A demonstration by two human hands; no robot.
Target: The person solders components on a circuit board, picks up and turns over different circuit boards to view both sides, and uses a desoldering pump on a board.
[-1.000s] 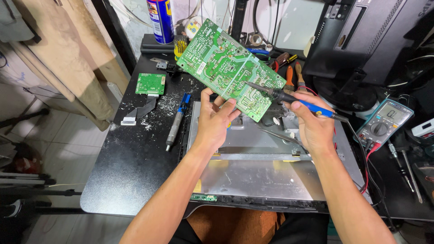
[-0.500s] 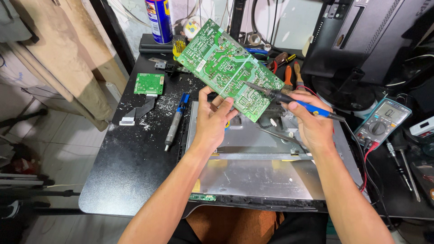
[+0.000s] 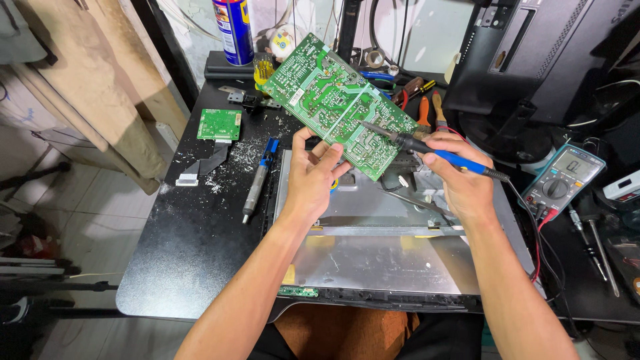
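I am holding one large green circuit board [image 3: 333,100] up over the middle of the bench [image 3: 193,247], tilted, its far end toward the back edge. My left hand [image 3: 310,177] is pinching the board's near edge, thumb on top and fingers behind, so that grip is pressed onto it. My right hand [image 3: 460,180] is wrapped around one soldering iron [image 3: 427,147] with a blue handle, its tip resting on the board's solder side; that grip is closed on the handle.

Below my hands one flat metal monitor back panel [image 3: 373,260] is lying along the front edge. To its left one grey pen-shaped tool with a blue end [image 3: 257,183] is lying on the bench. Near the back left corner I am counting one small green board [image 3: 219,124] with one flat ribbon cable [image 3: 203,163] just beside it. One spray can [image 3: 233,30] is standing at the back edge. One multimeter [image 3: 563,180] is sitting at the right edge, and two screwdrivers [image 3: 427,110] are lying behind the big board.
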